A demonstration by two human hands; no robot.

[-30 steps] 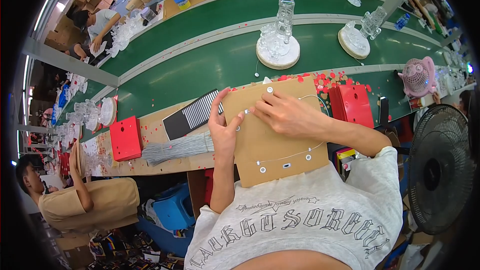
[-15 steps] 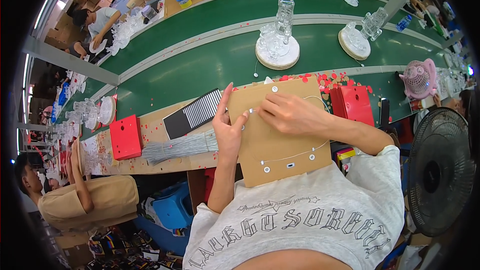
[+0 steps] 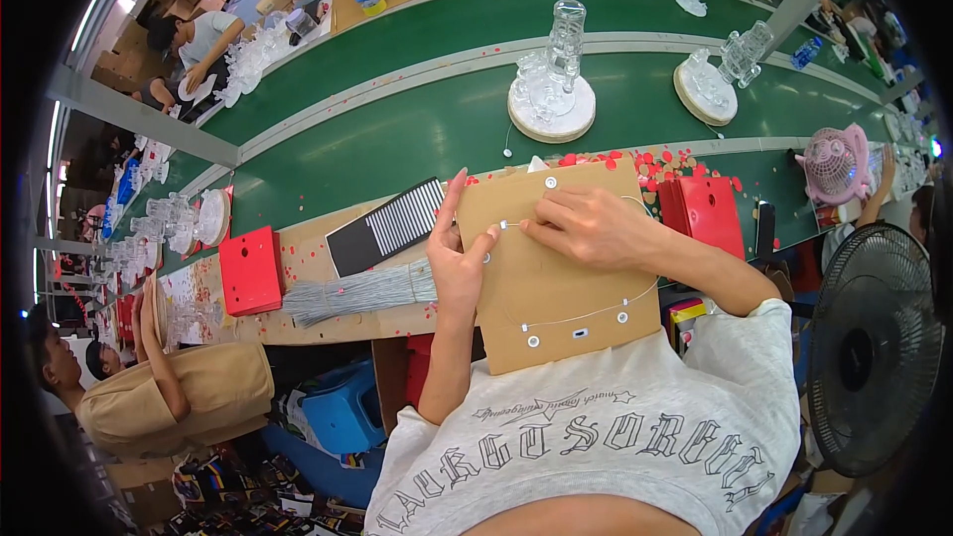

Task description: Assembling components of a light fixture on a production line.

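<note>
A brown cardboard panel leans against my lap, its top at the bench edge. Its face carries a thin white wire, small white clips and several round white eyelets. My left hand grips the left edge, the thumb on the face beside a small white clip and the index finger stretched upward. Just right of that clip, the fingers of my right hand are bent and pinched together against the face, apparently on the wire. The fingertips' exact grip is partly hidden.
Left lie a bundle of grey wires, a black card with white strips and red sheets; more red sheets lie right. Clear ornaments on round bases stand on the green bench. A black fan stands at right.
My right hand has shifted slightly right and down over the panel, its fingertips a little farther from the clip. My left hand keeps its grip on the edge.
</note>
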